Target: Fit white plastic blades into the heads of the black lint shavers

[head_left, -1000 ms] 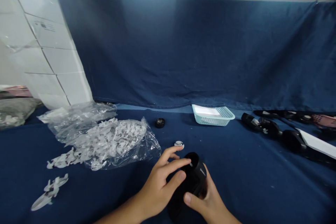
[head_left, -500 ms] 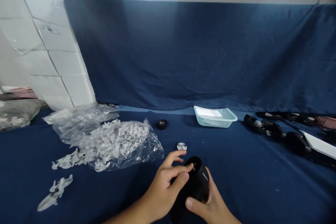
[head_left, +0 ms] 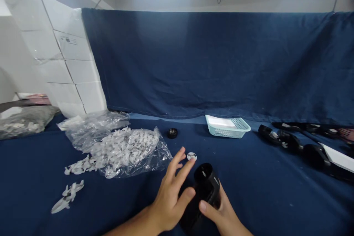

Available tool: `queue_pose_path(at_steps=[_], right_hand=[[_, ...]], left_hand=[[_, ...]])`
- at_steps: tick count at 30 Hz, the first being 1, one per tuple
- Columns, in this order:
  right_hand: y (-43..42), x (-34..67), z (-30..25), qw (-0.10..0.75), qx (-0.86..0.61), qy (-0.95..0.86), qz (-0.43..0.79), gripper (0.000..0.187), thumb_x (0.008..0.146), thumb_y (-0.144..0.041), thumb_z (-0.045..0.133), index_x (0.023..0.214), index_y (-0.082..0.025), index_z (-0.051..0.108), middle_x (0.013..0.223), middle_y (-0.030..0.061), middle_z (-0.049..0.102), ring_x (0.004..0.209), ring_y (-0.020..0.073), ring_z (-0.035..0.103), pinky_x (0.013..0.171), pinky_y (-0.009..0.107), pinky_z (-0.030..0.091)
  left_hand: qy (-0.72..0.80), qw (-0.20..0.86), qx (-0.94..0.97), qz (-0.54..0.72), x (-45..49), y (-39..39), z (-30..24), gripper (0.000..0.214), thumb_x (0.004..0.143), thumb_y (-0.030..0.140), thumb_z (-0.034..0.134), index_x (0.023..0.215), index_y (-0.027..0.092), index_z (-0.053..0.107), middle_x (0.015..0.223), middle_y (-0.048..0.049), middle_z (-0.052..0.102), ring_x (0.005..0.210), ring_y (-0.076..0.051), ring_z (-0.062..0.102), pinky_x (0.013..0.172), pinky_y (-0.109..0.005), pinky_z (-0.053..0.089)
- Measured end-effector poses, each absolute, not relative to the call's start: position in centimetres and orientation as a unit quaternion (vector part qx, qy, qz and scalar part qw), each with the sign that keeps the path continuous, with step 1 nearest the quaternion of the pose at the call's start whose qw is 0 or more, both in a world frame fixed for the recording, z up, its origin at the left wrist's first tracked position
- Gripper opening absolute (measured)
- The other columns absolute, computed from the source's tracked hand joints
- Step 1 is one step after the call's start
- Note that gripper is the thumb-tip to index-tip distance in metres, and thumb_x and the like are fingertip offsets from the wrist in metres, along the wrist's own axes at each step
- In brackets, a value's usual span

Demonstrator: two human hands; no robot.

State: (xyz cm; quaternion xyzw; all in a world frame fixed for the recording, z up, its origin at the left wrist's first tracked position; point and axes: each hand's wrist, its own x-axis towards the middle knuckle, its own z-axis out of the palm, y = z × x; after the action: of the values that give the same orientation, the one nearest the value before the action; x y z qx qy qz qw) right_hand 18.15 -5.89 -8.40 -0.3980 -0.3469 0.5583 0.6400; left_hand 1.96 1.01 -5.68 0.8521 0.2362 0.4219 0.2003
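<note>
My right hand is wrapped round a black cylindrical housing, its open top tilted up toward me. Inside the mouth a small pale piece shows; its kind I cannot make out. Left of the housing, my left hand has its fingers stretched apart with nothing in them. Just beyond those fingertips lies a small white plastic part on the blue cloth. Farther off sits a round black cap-like piece.
A clear plastic bag spills many white plastic parts at left, with a few loose ones nearer. A light-blue basket stands at the back. Black housings lie at right. White boxes are stacked at far left.
My left hand has drawn its finger out of the housing's mouth and moved left, fingers spread. My right hand keeps its hold. The view has tilted up slightly.
</note>
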Motion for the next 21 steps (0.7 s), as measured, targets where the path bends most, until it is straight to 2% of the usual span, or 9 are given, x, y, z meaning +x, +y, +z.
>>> queue_pose_path(at_steps=[2, 4, 8, 11, 14, 21], right_hand=[[-6.0, 18.7, -8.2, 0.621, -0.409, -0.324, 0.584, 0.069, 0.062, -0.049, 0.083, 0.12, -0.025, 0.054, 0.102, 0.0054, 0.071, 0.101, 0.0269, 0.062, 0.087, 0.038, 0.046], [-6.2, 19.2, -7.6, 0.604, -0.396, -0.301, 0.623, 0.059, 0.068, -0.051, 0.077, 0.117, -0.024, 0.058, 0.098, 0.0045, 0.071, 0.087, 0.0229, 0.063, 0.074, 0.032, 0.047], [-6.1, 19.9, -5.9, 0.587, -0.338, -0.253, 0.691, 0.046, 0.083, -0.048, 0.064, 0.118, -0.02, 0.057, 0.085, 0.0036, 0.071, 0.065, 0.0173, 0.063, 0.062, 0.029, 0.046], [-5.7, 20.6, -5.3, 0.594, -0.315, -0.225, 0.705, 0.04, 0.086, -0.046, 0.06, 0.113, -0.015, 0.057, 0.08, 0.0047, 0.071, 0.066, 0.0189, 0.065, 0.066, 0.031, 0.048], [-5.1, 21.2, -5.5, 0.607, -0.314, -0.22, 0.697, 0.037, 0.088, -0.044, 0.058, 0.11, -0.014, 0.057, 0.08, 0.0054, 0.072, 0.068, 0.0193, 0.067, 0.073, 0.033, 0.049], [-4.1, 21.3, -6.2, 0.587, -0.358, -0.262, 0.677, 0.047, 0.085, -0.045, 0.062, 0.119, -0.016, 0.052, 0.075, 0.004, 0.072, 0.066, 0.0212, 0.068, 0.063, 0.032, 0.047]], left_hand=[[0.272, 0.172, 0.824, 0.466, 2.3, 1.9, -5.5, 0.048, 0.1, 0.039, 0.034, 0.146, 0.029, 0.031, 0.156, -0.0087, 0.019, 0.139, -0.029, 0.03, 0.111, -0.049, 0.033], [0.331, 0.153, 0.803, 0.472, 3.2, 3.4, -5.3, 0.04, 0.1, 0.032, 0.035, 0.14, 0.026, 0.038, 0.148, -0.0102, 0.035, 0.135, -0.025, 0.036, 0.108, -0.044, 0.037], [0.375, 0.133, 0.828, 0.396, 5.6, 7.5, -5.7, 0.022, 0.096, 0.024, 0.045, 0.108, 0.02, 0.063, 0.116, -0.0074, 0.061, 0.112, -0.021, 0.057, 0.099, -0.037, 0.045], [0.368, 0.12, 0.855, 0.346, 6.9, 9.8, -6.6, 0.014, 0.09, 0.022, 0.055, 0.095, 0.022, 0.068, 0.102, -0.004, 0.067, 0.097, -0.021, 0.062, 0.09, -0.035, 0.047], [0.356, 0.095, 0.875, 0.314, 7.1, 10.7, -7.2, 0.017, 0.092, 0.022, 0.053, 0.087, 0.022, 0.069, 0.094, -0.0029, 0.069, 0.092, -0.021, 0.06, 0.088, -0.037, 0.043], [0.341, 0.068, 0.893, 0.284, 6.1, 10.6, -7.4, 0.018, 0.095, 0.02, 0.05, 0.088, 0.022, 0.066, 0.09, -0.0023, 0.067, 0.089, -0.02, 0.057, 0.084, -0.035, 0.037]])
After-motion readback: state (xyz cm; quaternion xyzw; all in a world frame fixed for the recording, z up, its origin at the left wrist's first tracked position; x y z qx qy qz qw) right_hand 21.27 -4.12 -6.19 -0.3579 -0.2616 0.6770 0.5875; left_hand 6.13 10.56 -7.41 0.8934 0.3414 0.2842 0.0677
